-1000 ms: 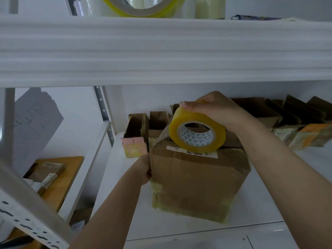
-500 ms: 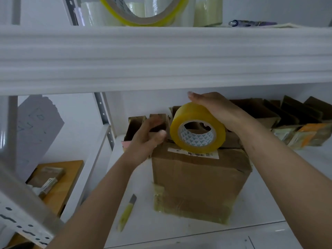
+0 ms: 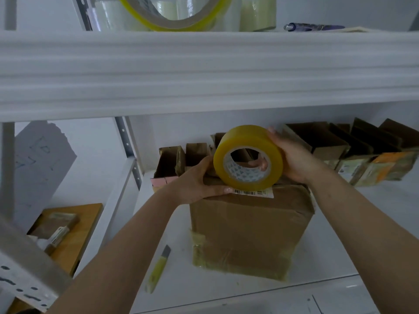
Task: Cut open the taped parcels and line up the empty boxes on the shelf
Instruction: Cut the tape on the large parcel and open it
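Two hands on one yellow tape roll (image 3: 248, 157) above the taped parcel (image 3: 250, 232), seen from the head camera. Right hand (image 3: 292, 158) curled round the roll's far side, one fingertip showing through the core. Left hand (image 3: 197, 180) touching the roll's left edge, thumb along the parcel's top; grip there impossible to tell. Parcel upright on the white shelf (image 3: 335, 243), barcode label (image 3: 254, 192) on top. Yellow utility knife (image 3: 157, 268) lying just left of it. Opened boxes (image 3: 353, 150) lined along the back.
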Available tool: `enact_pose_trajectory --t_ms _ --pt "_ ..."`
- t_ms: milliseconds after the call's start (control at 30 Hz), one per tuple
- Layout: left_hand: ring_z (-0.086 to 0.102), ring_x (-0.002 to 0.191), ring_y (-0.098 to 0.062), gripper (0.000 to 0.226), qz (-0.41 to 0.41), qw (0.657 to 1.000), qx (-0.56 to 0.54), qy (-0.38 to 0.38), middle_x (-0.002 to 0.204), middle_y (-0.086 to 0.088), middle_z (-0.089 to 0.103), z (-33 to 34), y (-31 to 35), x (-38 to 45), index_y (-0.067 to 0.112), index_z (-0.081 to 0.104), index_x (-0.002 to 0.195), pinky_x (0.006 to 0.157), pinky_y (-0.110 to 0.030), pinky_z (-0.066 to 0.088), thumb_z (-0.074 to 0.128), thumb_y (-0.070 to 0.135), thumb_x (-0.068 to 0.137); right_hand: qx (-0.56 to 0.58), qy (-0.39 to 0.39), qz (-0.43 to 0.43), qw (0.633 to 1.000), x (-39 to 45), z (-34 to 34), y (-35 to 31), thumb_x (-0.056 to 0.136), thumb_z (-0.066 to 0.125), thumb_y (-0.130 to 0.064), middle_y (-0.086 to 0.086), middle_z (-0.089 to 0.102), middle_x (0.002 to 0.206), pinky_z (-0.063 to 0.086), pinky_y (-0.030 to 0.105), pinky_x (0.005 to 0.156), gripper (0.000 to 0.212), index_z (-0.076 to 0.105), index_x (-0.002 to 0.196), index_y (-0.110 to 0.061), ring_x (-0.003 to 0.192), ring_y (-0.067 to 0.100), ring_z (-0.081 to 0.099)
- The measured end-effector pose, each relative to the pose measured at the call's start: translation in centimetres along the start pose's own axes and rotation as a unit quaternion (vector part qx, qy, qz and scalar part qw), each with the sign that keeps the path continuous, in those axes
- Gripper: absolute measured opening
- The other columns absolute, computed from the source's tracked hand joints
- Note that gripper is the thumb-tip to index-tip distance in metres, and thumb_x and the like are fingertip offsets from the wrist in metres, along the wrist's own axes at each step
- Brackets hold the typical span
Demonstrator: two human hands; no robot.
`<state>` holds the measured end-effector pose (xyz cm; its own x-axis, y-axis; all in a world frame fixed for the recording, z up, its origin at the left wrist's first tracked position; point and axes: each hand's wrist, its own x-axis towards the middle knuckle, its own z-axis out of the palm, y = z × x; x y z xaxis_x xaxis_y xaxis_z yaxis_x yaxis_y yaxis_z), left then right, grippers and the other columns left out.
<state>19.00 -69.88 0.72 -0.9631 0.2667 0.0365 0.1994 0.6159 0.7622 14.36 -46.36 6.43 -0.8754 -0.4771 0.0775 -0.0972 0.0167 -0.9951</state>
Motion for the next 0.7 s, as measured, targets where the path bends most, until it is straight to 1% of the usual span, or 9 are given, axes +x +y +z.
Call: enact_pose_trajectory --t_ms 100,167,233,333,400,467,500,600,700 --pt "0.046 0.121 -0.001 0.095 -0.006 1.0 0.009 -0.006 0.139 0.019 0.045 0.1 0.3 -0.2 0.033 0.023 0.151 0.101 -0.021 0.041 0.068 0.06 0.072 -0.171 0.032 -0.004 0.985 -0.4 -0.2 -2.7 0.055 0.061 -0.083 0.019 0.071 0.076 0.054 0.037 0.08 0.083 0.071 0.077 -0.003 0.072 0.03 0.07" --pt "0.04 0.13 -0.007 0.099 -0.019 0.999 0.026 -0.006 0.15 0.015 0.037 0.0 0.4 -0.3 0.033 0.019 0.153 0.108 -0.028 0.038 0.065 0.064 0.071 -0.226 0.027 0.0 0.974 -0.8 -0.6 -4.2 0.059 0.057 -0.077 0.03 0.067 0.08 0.054 0.03 0.07 0.094 0.065 0.083 0.013 0.068 0.031 0.066" --pt "0.032 0.14 -0.013 0.1 -0.031 0.999 0.043 -0.012 0.157 0.013 0.028 -0.1 0.6 -0.3 0.035 0.017 0.153 0.115 -0.035 0.031 0.063 0.066 0.07 -0.263 0.027 0.026 0.964 -1.5 -1.6 -5.3 0.053 0.06 -0.077 0.034 0.066 0.095 0.054 0.03 0.071 0.098 0.068 0.094 0.011 0.073 0.034 0.065" --pt "0.031 0.14 -0.015 0.094 -0.041 0.998 0.052 -0.017 0.157 0.013 0.025 0.1 0.9 -0.4 0.036 0.016 0.153 0.107 -0.026 0.029 0.063 0.061 0.077 -0.325 0.022 0.083 0.942 -2.3 -3.2 -6.5 0.051 0.065 -0.077 0.028 0.07 0.091 0.053 0.036 0.073 0.095 0.071 0.096 0.007 0.07 0.03 0.068" --pt "0.033 0.139 -0.015 0.094 -0.042 0.997 0.062 -0.026 0.157 0.012 0.025 0.0 1.3 -0.5 0.035 0.015 0.154 0.104 -0.025 0.029 0.062 0.062 0.076 -0.339 0.037 0.093 0.935 -2.6 -3.7 -6.6 0.05 0.067 -0.084 0.025 0.071 0.09 0.055 0.039 0.076 0.101 0.072 0.098 0.004 0.076 0.034 0.071" --pt "0.033 0.14 -0.016 0.1 -0.039 0.995 0.082 -0.037 0.158 0.01 0.025 -0.2 1.9 -0.8 0.032 0.014 0.154 0.111 -0.03 0.03 0.059 0.066 0.072 -0.336 0.059 0.094 0.935 -2.7 -3.7 -6.4 0.041 0.065 -0.09 0.026 0.07 0.094 0.056 0.045 0.085 0.108 0.069 0.094 0.005 0.086 0.04 0.071" --pt "0.031 0.142 -0.017 0.101 -0.039 0.993 0.106 -0.042 0.158 0.008 0.025 -0.4 2.3 -0.9 0.031 0.013 0.155 0.116 -0.036 0.028 0.057 0.068 0.072 -0.335 0.067 0.093 0.935 -2.7 -3.5 -6.4 0.041 0.063 -0.091 0.027 0.07 0.093 0.055 0.047 0.087 0.104 0.069 0.09 0.0 0.087 0.042 0.07" --pt "0.004 0.151 -0.021 0.1 -0.031 0.969 0.243 -0.026 0.163 0.004 0.01 0.1 4.3 -0.9 0.025 0.006 0.157 0.122 -0.048 0.002 0.041 0.076 0.078 -0.33 0.07 0.088 0.937 -2.8 -3.0 -6.6 0.051 0.057 -0.086 0.026 0.067 0.083 0.055 0.045 0.087 0.084 0.067 0.088 -0.012 0.078 0.037 0.069" --pt "-0.014 0.149 -0.017 0.115 0.013 0.95 0.311 -0.025 0.164 -0.003 -0.008 2.0 6.5 -0.2 0.018 -0.005 0.157 0.119 -0.042 -0.009 0.024 0.086 0.069 -0.318 0.071 0.091 0.941 -2.9 -3.1 -6.7 0.058 0.054 -0.083 0.023 0.072 0.086 0.055 0.045 0.087 0.087 0.071 0.09 -0.005 0.081 0.036 0.072"
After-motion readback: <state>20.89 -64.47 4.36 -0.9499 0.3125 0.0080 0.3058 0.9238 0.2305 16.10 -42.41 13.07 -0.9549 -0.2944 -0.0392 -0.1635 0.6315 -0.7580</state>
